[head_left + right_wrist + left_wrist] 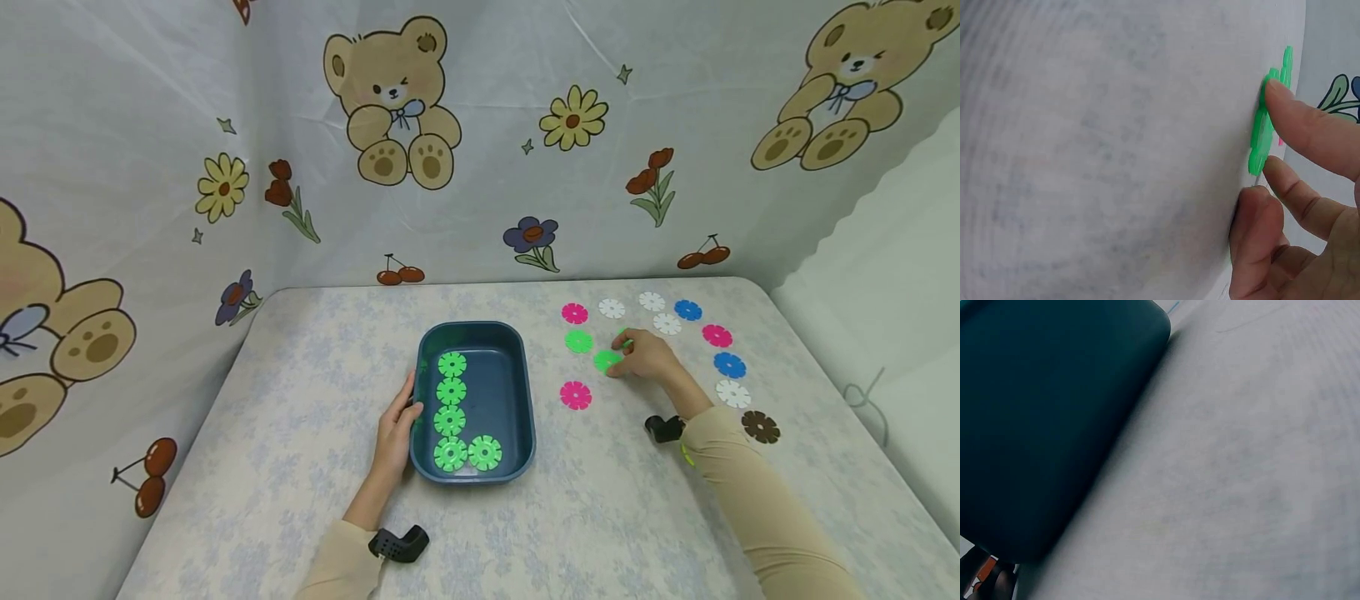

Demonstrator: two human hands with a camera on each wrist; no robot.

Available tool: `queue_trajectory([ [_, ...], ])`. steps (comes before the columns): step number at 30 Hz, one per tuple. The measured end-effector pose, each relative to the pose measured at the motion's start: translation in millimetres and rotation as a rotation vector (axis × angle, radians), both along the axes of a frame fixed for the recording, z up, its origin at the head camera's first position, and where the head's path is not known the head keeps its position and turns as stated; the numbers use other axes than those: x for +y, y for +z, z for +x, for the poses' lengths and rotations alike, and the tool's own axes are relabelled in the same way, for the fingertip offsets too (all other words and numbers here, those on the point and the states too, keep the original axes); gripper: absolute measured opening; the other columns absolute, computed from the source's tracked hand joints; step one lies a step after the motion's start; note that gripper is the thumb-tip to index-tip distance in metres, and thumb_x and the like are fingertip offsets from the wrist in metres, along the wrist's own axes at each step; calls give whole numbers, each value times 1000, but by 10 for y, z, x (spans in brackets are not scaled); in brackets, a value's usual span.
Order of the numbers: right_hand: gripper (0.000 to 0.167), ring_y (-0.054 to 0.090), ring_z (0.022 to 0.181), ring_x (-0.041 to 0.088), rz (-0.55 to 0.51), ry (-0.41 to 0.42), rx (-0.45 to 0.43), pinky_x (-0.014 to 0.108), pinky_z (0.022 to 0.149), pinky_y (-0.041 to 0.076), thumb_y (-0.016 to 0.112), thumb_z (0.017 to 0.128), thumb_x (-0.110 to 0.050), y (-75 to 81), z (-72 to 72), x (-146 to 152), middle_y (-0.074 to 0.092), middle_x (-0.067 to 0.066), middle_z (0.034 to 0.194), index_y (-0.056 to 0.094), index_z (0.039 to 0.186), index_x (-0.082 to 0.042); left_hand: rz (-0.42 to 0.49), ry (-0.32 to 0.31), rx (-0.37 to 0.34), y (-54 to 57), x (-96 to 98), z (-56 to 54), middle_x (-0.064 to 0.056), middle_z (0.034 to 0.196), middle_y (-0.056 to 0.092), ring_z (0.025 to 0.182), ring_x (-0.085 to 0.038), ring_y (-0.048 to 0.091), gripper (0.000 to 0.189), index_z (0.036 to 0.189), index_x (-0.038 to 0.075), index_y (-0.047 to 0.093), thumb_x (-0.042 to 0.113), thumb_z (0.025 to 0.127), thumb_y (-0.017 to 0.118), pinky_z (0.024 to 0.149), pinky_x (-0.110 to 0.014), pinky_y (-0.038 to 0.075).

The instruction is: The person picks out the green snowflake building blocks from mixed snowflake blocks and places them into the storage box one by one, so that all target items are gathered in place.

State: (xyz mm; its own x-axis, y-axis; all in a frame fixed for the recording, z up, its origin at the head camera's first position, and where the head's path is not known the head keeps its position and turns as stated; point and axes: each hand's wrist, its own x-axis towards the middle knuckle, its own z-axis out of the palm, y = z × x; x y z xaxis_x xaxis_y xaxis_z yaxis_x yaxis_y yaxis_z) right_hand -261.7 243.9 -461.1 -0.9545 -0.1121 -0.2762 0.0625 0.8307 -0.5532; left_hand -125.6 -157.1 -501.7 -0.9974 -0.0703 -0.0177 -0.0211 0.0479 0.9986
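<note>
My left hand (395, 433) grips the left wall of a dark blue plastic tray (527, 408), thumb at the rim. The tray's outer wall (1054, 412) fills much of the left wrist view. Several green interlocking discs (451, 391) lie inside it, mostly in a column on the left. To the right of the tray, my right hand (647, 357) is low over the table with its fingers bent. Its thumb and index finger pinch the edges of a green interlocking disc (1261, 131). Another green disc (578, 341) lies just beyond, and one more is partly hidden behind the fingers.
Around the right hand lie loose discs: pink (575, 395), white (732, 393), blue (730, 365) and brown (761, 427). The table (300, 400) has a pale floral cover. A bear-print curtain (480, 225) hangs at its back edge.
</note>
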Motion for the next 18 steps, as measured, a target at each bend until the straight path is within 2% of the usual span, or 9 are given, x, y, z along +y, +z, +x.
queue_trajectory([
  [6, 44, 54, 95, 33, -1, 6, -7, 38, 76, 45, 81, 79, -21, 34, 15, -39, 58, 24, 113, 61, 111, 1, -14, 1, -1, -2, 0, -6, 0, 162, 24, 149, -20, 21, 54, 155, 15, 30, 13, 103, 41, 119, -44, 19],
  [10, 40, 53, 86, 28, -11, 2, 5, 34, 69, 44, 80, 79, -18, 29, 9, -27, 57, 19, 102, 59, 107, 1, -16, 0, 2, 5, 0, 1, 1, 162, 24, 149, -19, 23, 53, 155, 18, 31, 13, 103, 41, 119, -44, 20],
  [11, 37, 52, 83, 26, -20, 7, 15, 33, 67, 43, 80, 79, -16, 26, 6, -14, 57, 16, 98, 58, 105, 1, -12, 1, -4, 7, 0, 3, 2, 162, 25, 148, -17, 23, 53, 155, 20, 31, 13, 103, 42, 119, -39, 21],
  [17, 22, 54, 70, 17, -116, 45, 28, 28, 61, 46, 70, 85, -4, 82, 14, 52, 55, 9, 83, 60, 103, 4, -15, 4, -6, -3, -6, -2, 1, 162, 24, 148, -18, 24, 53, 154, 21, 31, 14, 103, 42, 118, -39, 21],
  [18, 21, 55, 70, 17, -140, 42, 16, 28, 61, 48, 68, 86, -3, 108, 22, 49, 55, 9, 83, 61, 104, 5, -17, 7, -5, -6, -7, -5, 1, 162, 25, 148, -18, 24, 53, 155, 20, 31, 14, 103, 42, 118, -44, 20],
])
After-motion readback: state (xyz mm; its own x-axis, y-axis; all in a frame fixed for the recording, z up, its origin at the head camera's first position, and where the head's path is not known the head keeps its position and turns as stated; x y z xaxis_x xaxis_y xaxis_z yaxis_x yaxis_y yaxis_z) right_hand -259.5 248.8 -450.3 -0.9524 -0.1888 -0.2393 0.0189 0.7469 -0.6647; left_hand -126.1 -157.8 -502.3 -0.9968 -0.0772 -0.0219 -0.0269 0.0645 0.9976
